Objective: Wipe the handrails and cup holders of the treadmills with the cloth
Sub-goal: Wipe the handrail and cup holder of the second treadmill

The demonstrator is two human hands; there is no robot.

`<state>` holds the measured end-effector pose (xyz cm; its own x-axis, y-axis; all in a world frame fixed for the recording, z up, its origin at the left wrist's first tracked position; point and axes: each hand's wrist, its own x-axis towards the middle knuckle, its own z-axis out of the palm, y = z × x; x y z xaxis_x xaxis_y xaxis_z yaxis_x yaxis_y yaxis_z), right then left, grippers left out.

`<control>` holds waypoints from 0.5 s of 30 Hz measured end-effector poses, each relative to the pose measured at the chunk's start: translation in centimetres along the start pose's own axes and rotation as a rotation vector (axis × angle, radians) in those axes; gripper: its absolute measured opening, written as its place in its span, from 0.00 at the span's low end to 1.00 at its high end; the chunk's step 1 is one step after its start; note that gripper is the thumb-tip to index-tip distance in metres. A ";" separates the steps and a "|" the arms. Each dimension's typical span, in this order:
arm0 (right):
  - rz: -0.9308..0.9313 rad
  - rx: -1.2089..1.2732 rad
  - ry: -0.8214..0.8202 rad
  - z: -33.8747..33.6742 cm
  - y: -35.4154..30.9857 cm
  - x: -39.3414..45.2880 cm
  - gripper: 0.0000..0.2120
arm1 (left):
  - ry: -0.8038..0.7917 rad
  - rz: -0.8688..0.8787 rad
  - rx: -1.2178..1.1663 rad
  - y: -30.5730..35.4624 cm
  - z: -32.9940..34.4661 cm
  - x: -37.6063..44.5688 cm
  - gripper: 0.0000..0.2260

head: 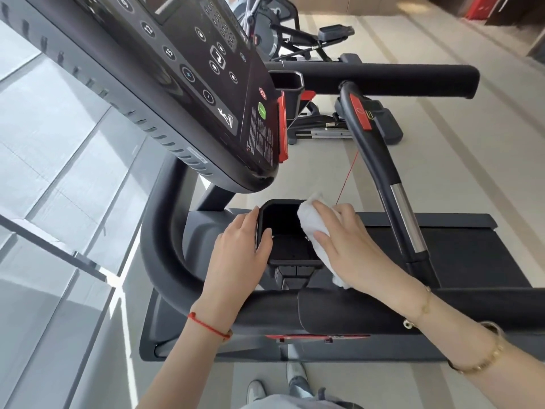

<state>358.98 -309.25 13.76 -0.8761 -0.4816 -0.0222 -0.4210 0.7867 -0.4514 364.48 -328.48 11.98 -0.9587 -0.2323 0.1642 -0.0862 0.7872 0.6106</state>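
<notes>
Forearms reach in from the bottom edge, over the near handrail (339, 311), a thick black padded bar. Above it the console (188, 93) overhangs the cup holder (290, 255), a black open-topped box. Left hand (236, 255) grips the holder's left wall, fingers curled over the rim, steadying it. Right hand (351, 246) presses the white cloth (309, 228) on the holder's right rim, fingers spread flat over the wad. Step judged: wiping this cup holder; next likely needs cloth pushed down inside and along the walls. Room tight: console close above, inner grip bar (398, 202) just right of the hand. Far holder (290, 84) well apart.
</notes>
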 end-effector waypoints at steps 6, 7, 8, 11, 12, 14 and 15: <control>-0.119 -0.107 0.009 -1.0 -0.1 -2.5 0.21 | -0.014 0.009 -0.028 0.1 -0.5 -1.0 0.20; -0.167 -0.113 0.000 -1.2 -0.3 -2.7 0.21 | -0.018 0.013 -0.030 0.1 -0.6 -1.2 0.20; -0.227 -0.112 -0.021 -1.4 -0.5 -2.8 0.21 | -0.017 0.017 -0.038 0.1 -0.8 -1.5 0.19; -0.384 -0.053 -0.183 -1.0 -2.3 -2.2 0.20 | -0.008 0.020 -0.069 0.0 -1.4 -2.1 0.18; -0.408 -0.046 -0.224 -0.5 -2.8 -1.9 0.20 | -0.008 0.018 -0.072 -0.2 -1.5 -2.3 0.18; -0.407 -0.079 -0.227 0.2 -3.5 -1.4 0.19 | -0.005 0.007 -0.073 -0.4 -1.6 -2.6 0.17; -0.392 -0.104 -0.226 0.2 -3.4 -1.3 0.19 | -0.002 -0.001 -0.071 -0.5 -1.6 -2.7 0.17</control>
<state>361.55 -311.35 15.17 -0.5781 -0.8132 -0.0671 -0.7414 0.5579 -0.3729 367.53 -329.11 12.47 -0.9593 -0.2314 0.1620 -0.0673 0.7444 0.6644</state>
